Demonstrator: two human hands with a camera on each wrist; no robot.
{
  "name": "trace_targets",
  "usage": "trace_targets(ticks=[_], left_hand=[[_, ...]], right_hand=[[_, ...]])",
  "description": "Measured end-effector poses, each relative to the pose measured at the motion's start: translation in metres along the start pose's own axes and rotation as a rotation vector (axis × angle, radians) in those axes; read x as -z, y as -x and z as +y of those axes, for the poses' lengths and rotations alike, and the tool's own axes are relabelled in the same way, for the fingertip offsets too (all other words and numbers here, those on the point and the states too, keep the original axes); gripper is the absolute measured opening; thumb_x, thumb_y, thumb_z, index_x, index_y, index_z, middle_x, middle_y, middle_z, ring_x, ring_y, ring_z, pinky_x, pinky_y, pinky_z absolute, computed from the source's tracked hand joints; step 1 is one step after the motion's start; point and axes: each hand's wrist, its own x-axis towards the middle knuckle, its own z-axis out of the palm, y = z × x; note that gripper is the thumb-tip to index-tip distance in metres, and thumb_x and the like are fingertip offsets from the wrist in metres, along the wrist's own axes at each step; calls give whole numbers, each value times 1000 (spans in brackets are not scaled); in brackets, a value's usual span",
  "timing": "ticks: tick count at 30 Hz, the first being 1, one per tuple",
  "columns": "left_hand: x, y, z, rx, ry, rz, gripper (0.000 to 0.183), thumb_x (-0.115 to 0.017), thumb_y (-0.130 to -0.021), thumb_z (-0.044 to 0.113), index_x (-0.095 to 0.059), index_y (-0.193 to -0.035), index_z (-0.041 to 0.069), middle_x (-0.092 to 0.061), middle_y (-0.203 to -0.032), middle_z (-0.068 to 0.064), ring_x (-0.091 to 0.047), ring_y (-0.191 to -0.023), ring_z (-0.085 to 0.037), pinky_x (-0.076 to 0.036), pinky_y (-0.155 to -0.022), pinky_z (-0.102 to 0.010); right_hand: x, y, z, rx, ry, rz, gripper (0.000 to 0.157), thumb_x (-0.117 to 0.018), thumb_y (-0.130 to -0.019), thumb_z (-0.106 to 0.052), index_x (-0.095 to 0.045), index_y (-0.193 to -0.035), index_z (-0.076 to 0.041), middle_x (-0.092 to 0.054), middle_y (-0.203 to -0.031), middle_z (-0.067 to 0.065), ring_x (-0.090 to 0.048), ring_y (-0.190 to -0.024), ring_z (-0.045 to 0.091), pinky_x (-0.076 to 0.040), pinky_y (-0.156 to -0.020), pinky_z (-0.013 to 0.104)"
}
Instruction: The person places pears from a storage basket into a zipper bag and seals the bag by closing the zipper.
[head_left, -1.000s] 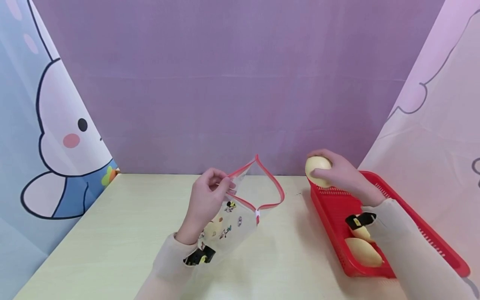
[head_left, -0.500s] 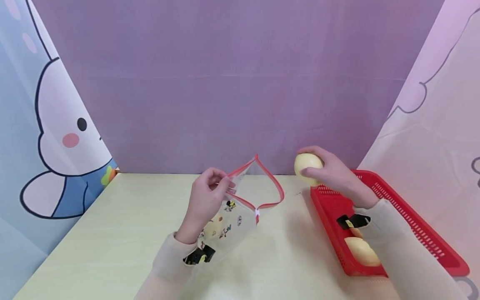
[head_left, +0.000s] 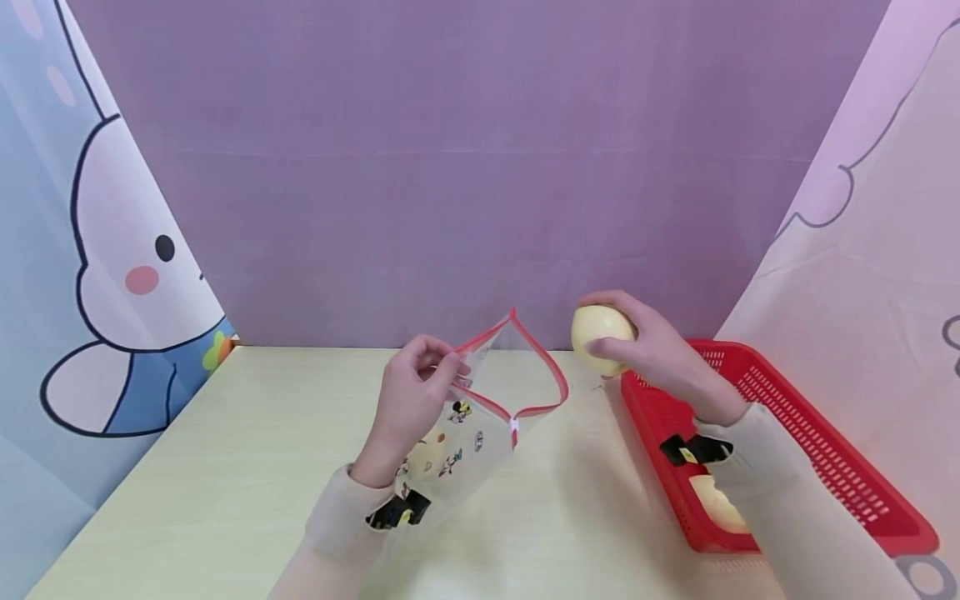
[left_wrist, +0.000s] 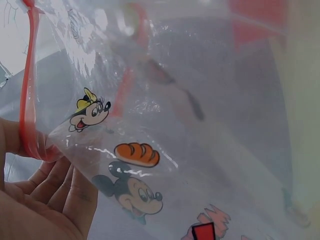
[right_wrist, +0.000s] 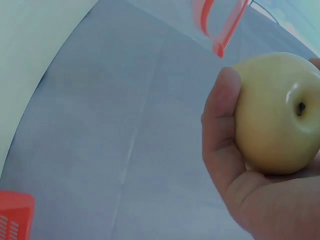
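In the head view, my left hand [head_left: 416, 400] pinches the red edge of a clear zip bag [head_left: 480, 467] printed with cartoon figures. The bag's mouth gapes wide, and a white slider [head_left: 514, 426] sits at its near corner. A yellowish patch shows through the bag near my left wrist; I cannot tell what it is. My right hand [head_left: 660, 350] grips a pale yellow pear [head_left: 600, 333] in the air, to the right of the bag's mouth and apart from it. The right wrist view shows the dark dimple in the pear [right_wrist: 277, 120], with the thumb along one side.
A red plastic basket [head_left: 648, 450] with slotted walls stands at the right, partly under my right forearm. Another pale yellow fruit [head_left: 716, 504] lies in its near end, partly hidden by the sleeve. Behind the pale wooden table [head_left: 247, 450] hangs a purple cloth [head_left: 480, 167].
My right hand has carried the pear leftward, from above the basket's far corner toward the bag. My left hand and the bag have stayed in place.
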Motion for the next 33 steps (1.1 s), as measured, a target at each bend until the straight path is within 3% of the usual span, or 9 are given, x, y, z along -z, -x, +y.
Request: trace_targets(ticks=[7, 23, 33], left_hand=[[-1, 0, 1, -5, -11, 10, 5, -59, -101, 7, -62, -102, 4, -73, -89, -11, -71, -75, -21, -61, -66, -30], [0, 2, 3, 11, -28, 12, 5, -59, -101, 8, -62, -102, 4, -74, -91, -11, -71, -76, -21, -60, -67, -30], [-1, 2, 3, 14, -26, 15, 5, -60, -101, 8, -62, -103, 4, -73, -92, -12, -71, -78, -21, -61, -68, -28]], right_hand=[[-10, -1, -3, 70, 6, -3, 55, -70, -91, -18, -49, -142, -17, -51, -131, 12, -50, -114, 35, -58, -75, 40], [-29, 0, -10, 130, -7, -84, 59, -73, -90, -18, -49, -143, -17, -51, -134, 13, -50, -117, 37, -59, -76, 40], [-41, -3, -15, 117, 14, -117, 60, -75, -89, -21, -49, -143, -18, -52, -134, 13, -51, -118, 37, -60, -77, 42]])
